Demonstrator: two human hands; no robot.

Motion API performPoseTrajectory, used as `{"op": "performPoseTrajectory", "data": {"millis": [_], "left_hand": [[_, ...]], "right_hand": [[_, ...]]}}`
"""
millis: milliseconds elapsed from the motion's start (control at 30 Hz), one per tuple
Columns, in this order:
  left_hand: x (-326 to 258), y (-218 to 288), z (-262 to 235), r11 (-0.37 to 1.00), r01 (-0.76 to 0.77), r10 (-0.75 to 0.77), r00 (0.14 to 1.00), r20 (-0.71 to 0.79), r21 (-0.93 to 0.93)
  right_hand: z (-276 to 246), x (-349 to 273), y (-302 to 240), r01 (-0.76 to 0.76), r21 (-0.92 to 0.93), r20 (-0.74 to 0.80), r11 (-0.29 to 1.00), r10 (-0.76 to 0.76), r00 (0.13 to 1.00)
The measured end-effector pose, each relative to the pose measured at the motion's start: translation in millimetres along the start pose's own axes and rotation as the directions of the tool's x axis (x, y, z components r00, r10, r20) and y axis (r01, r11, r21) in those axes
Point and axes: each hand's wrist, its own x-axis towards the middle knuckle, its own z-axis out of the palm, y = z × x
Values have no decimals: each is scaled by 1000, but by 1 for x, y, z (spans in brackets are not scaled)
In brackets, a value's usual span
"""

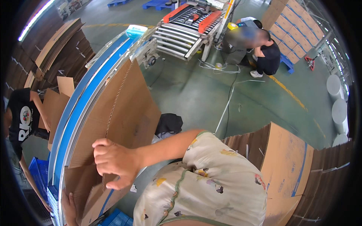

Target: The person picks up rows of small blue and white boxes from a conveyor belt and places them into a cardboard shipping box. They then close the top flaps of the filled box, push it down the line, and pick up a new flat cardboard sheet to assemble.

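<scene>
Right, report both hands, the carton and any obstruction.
Right hand curled over cardboard carton. Left hand at its near end. Carton open, alongside blue conveyor. No obstruction visible.

The right arm (167,150) reaches leftward across the front of the body, forearm bare, wrist nearly straight. The right hand (118,162) is back-up — fingers bent at the knuckles, thumb set apart below them. The left hand (69,209) shows only partly, low down — fingers pointing upward, its grip unclear.
</scene>
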Motion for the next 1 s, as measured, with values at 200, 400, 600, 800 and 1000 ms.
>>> {"op": "performPoseTrajectory", "data": {"millis": [200,400,600,800,1000], "left_hand": [[-9,-70,-36,948,-64,5,983,-186,-311],[-29,-118,35,501,-207,-244,898,-367,-840],[2,-118,67,267,-376,-312,837,-449,-887],[73,-22,104,587,-613,183,737,-650,-530],[89,23,206,823,-563,568,808,-157,80]], "right_hand": [[-30,34,1,91,345,-69,934,-71,995],[32,28,14,10,345,361,939,-142,922],[137,18,17,-58,313,578,948,-142,803],[198,-78,74,-640,406,791,652,99,603],[60,59,25,-653,-565,804,504,515,-299]]}}
